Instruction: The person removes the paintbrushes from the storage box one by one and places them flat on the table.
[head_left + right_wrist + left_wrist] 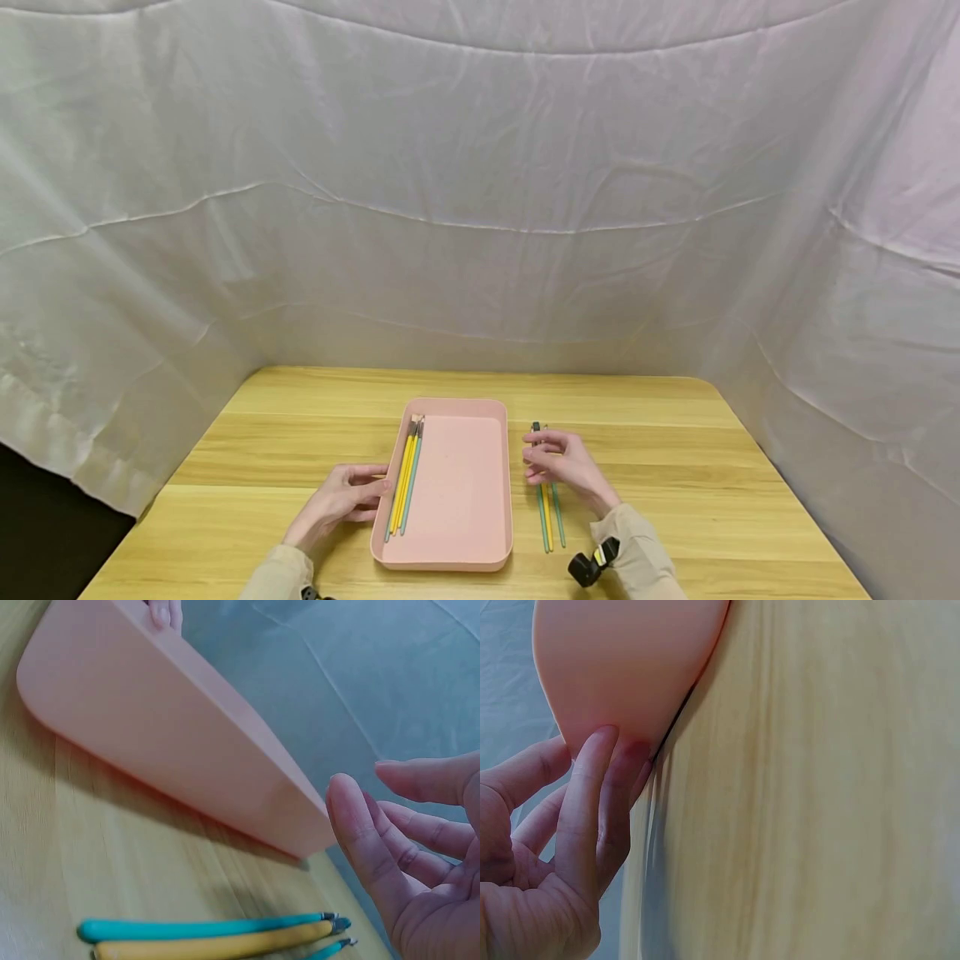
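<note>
A pink rectangular tray [461, 492] lies on the wooden table, with several slim yellow and teal paintbrushes [408, 479] along its left inner side. At the tray's left wall is my left hand [343, 498]; its thumb reaches the rim and other fingertips touch the outer wall in the left wrist view. Three more paintbrushes [549, 521], two teal and one yellow, lie side by side right of the tray. My right hand [566, 461] hovers over their upper part, fingers bent loosely and thumb apart, nothing between them. In the head view it hides the middle of these brushes.
The table [675, 475] has a rounded far corner on each side. Pale cloth [480, 275] hangs behind it and at both sides. A black wrist camera [588, 567] sits at the right sleeve.
</note>
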Available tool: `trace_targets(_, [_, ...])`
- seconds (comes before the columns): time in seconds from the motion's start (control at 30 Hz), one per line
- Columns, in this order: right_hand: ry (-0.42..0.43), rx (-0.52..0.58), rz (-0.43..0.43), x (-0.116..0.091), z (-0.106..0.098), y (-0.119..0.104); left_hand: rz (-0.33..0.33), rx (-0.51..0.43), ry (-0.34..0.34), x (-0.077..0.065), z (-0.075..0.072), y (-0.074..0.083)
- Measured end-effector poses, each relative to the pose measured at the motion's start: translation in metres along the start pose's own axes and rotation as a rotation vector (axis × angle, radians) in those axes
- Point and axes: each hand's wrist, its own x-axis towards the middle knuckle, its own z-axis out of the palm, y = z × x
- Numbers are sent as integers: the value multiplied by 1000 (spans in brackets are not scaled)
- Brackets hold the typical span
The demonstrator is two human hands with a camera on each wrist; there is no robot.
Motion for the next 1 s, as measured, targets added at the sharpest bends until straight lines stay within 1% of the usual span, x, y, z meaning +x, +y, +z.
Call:
trace_targets(0.2, [-15, 16, -5, 1, 8, -4, 5, 3, -5, -1, 0, 0])
trace_targets(0.43, [-34, 52, 10, 5, 20, -9, 10, 0, -10, -1, 0, -1])
trace_targets(0.8, [-79, 42, 5, 10, 44, -19, 5, 7, 0, -1, 0, 0])
trace_targets(1.0, [-85, 49, 3, 16, 55, -25, 7, 18, -5, -2, 0, 0])
